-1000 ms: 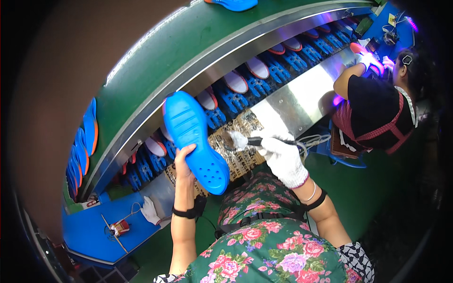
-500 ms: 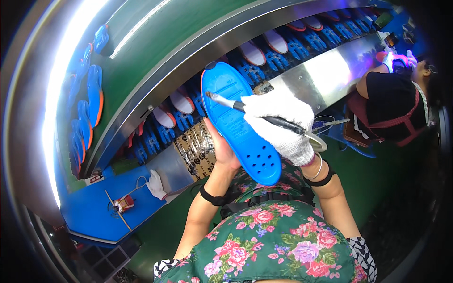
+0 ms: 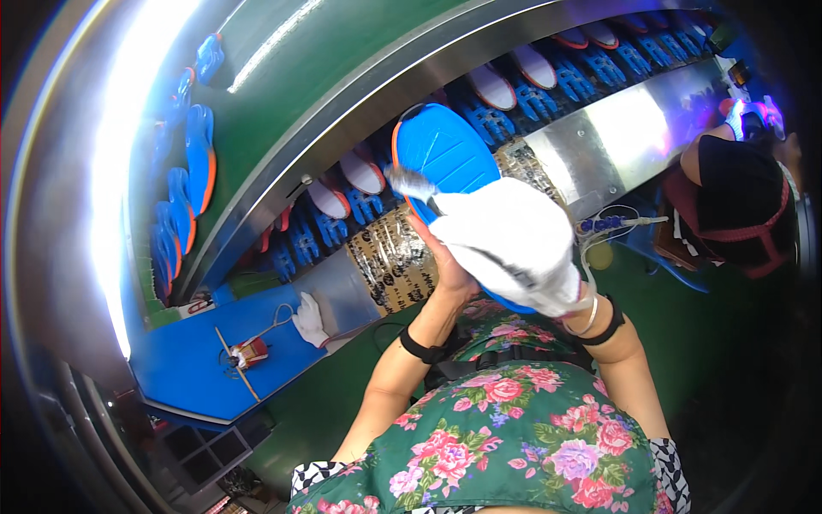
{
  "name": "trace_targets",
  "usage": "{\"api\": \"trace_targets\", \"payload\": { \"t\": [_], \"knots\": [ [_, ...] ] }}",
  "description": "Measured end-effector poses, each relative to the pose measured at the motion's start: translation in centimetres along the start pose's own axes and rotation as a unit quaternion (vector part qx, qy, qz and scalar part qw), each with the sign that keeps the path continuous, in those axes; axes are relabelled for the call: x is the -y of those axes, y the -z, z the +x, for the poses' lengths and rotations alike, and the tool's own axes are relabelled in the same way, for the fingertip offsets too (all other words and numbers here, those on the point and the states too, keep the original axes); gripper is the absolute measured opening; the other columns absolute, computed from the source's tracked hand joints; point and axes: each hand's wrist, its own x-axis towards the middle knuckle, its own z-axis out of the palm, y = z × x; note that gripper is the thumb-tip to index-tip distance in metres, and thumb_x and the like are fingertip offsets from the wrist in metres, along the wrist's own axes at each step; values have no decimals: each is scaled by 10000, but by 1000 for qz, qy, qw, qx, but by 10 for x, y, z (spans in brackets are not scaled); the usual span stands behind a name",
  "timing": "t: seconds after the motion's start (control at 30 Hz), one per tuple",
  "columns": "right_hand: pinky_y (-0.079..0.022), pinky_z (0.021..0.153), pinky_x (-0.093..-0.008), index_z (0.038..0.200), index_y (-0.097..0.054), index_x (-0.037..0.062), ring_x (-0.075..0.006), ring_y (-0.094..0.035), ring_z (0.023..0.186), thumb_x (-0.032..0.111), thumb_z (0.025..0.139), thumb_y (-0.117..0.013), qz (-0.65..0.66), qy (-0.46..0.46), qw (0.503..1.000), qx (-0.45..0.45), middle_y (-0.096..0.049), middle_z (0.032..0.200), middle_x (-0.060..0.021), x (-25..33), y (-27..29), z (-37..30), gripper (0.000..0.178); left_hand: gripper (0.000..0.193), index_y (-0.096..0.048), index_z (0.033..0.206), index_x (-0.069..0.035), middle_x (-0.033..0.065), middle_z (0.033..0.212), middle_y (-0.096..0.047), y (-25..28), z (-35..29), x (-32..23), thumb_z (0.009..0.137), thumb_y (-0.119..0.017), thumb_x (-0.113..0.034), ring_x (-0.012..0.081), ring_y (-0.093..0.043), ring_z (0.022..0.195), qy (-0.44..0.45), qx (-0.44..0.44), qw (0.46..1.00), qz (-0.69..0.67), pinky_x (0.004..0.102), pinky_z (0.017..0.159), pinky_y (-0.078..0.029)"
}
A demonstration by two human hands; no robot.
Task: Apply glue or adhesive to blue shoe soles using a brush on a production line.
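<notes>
Both hands are raised together at chest height: the bare left hand [image 3: 447,261] grips a blue shoe sole [image 3: 445,154] from beneath; the white-gloved right hand [image 3: 514,244] is closed on a brush [image 3: 409,182] touching the sole's face; behind, a printed tan wrapped panel [image 3: 396,257] covers the bench [image 3: 616,137] edge; a spare white glove [image 3: 310,319] lies on the blue tray [image 3: 188,360].

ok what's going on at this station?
A person holds a blue shoe sole up from below in the bare left hand. The white-gloved right hand works a brush across the sole's face; the motion is blurred. Beyond it, a curved conveyor carries more blue and orange soles, with a row of blue holders below it. Another person works at the right.
</notes>
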Motion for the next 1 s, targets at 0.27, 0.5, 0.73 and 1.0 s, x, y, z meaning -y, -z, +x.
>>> {"api": "trace_targets", "payload": {
  "t": [0.27, 0.5, 0.73, 1.0],
  "knots": [
    [-580, 850, -383, 1152, -764, 62, -256, -717, 1020, 23, 854, -725, -22, 9, 999, -38, -751, 1136, -123, 11, -6, 6, 303, 1012, -294, 1602, -148, 93, 1542, -460, 34, 6, 29, 914, -221, -887, 288, -453, 1406, 8, 116, 978, -175, 471, 1198, -356],
    [-569, 853, -403, 1129, -780, 68, -284, -722, 974, 43, 853, -746, 52, -20, 996, -72, -765, 1092, -116, -4, 8, 2, 279, 1104, -269, 1591, -131, 105, 1534, -451, 5, 12, 7, 849, -265, -948, 309, -485, 1364, -39, -17, 997, -61, 511, 1157, -406],
    [-570, 851, -412, 1141, -781, 108, -300, -731, 990, 67, 822, -761, 59, 12, 998, 0, -767, 1121, -107, 5, 1, -7, 323, 1133, -258, 1594, -125, 122, 1533, -449, 15, 10, -1, 830, -273, -962, 322, -499, 1349, -22, 10, 998, -59, 519, 1136, -427],
    [-571, 882, -407, 1108, -785, 99, -274, -734, 1016, 57, 817, -766, 16, 55, 998, 5, -766, 1138, -112, 2, -3, -21, 295, 1167, -245, 1598, -118, 143, 1531, -447, 23, 7, -6, 809, -283, -977, 337, -516, 1331, -6, 34, 997, -68, 527, 1111, -451]
  ]
}}
